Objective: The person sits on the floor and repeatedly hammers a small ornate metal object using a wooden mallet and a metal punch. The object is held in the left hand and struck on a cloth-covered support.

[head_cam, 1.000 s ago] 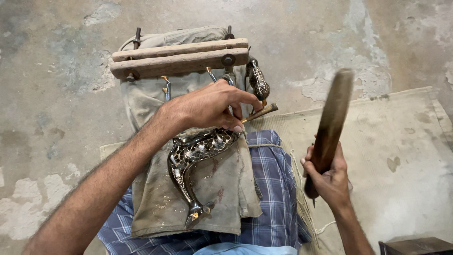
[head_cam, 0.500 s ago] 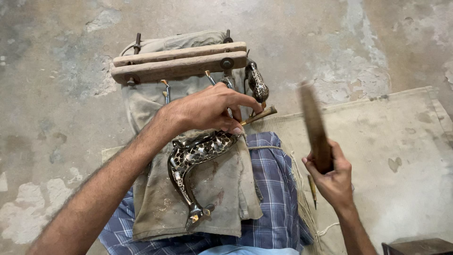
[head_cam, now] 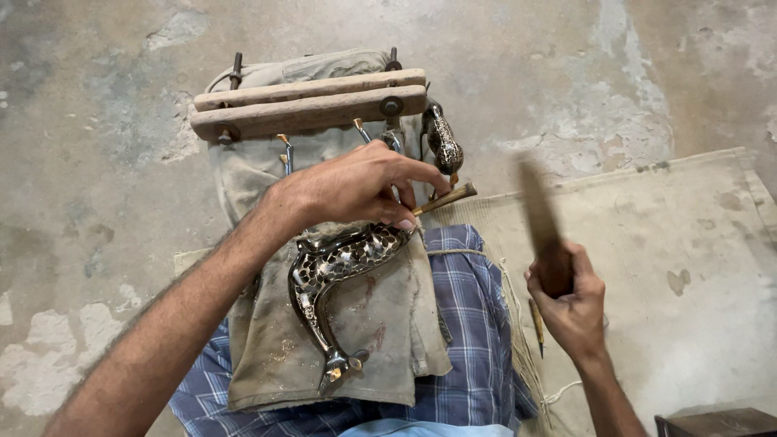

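Steadying a chisel (head_cam: 443, 199) on the metal fish (head_cam: 340, 267) at centre, left hand (head_cam: 348, 190) clamped; right hand (head_cam: 571, 303) grips raised mallet (head_cam: 541, 222) — a misjudged blow could hit fingers.

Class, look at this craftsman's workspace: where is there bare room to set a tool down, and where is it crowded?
Free: the mat right of the right hand, and the concrete floor left of the wooden clamp. Crowded: the lap cloth, with the left hand, chisel and metal fish.

Wooden mallet (head_cam: 541, 218) motion-blurred; chisel (head_cam: 443, 199) tip hidden under left hand (head_cam: 348, 190); dark box (head_cam: 716, 422) cut off bottom-rt.
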